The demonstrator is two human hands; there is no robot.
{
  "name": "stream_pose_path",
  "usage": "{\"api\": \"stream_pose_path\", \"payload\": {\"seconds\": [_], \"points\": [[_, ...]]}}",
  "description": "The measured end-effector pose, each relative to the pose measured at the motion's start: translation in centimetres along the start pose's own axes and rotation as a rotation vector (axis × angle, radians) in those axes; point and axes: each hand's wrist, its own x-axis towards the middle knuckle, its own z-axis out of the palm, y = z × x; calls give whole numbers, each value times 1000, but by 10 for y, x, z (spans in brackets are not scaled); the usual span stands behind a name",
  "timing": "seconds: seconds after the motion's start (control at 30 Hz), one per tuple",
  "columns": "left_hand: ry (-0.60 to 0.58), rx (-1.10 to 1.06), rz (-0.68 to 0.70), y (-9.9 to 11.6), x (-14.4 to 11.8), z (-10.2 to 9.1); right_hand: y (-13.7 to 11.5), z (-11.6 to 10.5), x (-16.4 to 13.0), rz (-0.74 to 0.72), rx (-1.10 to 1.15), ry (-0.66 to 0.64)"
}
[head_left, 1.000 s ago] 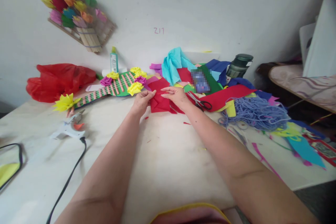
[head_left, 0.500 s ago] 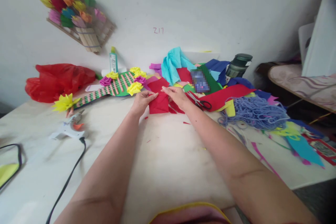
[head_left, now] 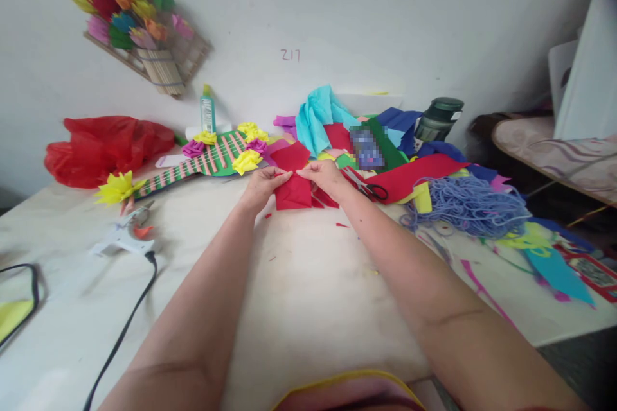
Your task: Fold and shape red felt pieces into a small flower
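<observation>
Both my hands are at a piece of red crepe paper [head_left: 293, 195] near the table's middle. My left hand [head_left: 263, 186] pinches it between thumb and fingers at its upper left. My right hand [head_left: 325, 178] pinches it from the other side, its fingertips close to the left ones. More red paper [head_left: 292, 155] shows just beyond the fingertips, and cut red strips [head_left: 324, 199] lie under my right hand. Scissors [head_left: 367, 186] with black handles rest right of that hand.
A green paper guitar [head_left: 219, 157] with paper flowers lies at back left, beside a glue bottle [head_left: 207, 112]. A white glue gun [head_left: 128, 234] with its cord stands at left. Blue yarn [head_left: 475, 205], coloured paper and a dark jar [head_left: 439, 119] crowd the right.
My right fingertips have come down slightly and closed in on the left ones at the red paper. The things around have stayed put.
</observation>
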Motion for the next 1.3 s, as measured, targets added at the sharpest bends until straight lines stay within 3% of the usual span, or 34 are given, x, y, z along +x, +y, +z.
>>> {"api": "stream_pose_path", "payload": {"seconds": [0.47,0.67,0.87,1.17,1.3], "points": [[-19,8,-39,5,-3,3,-12,7,-7,-184,-154,61],[0,4,4,1,0,-1,-16,8,-10,-140,-102,42],[-18,11,15,1,1,0,-18,4,-13,-14,23,-67],[-21,-14,-56,10,-4,4,-9,2,-5,-96,-27,12],[21,14,-24,8,-3,1,-9,2,-5,-125,-22,31]]}}
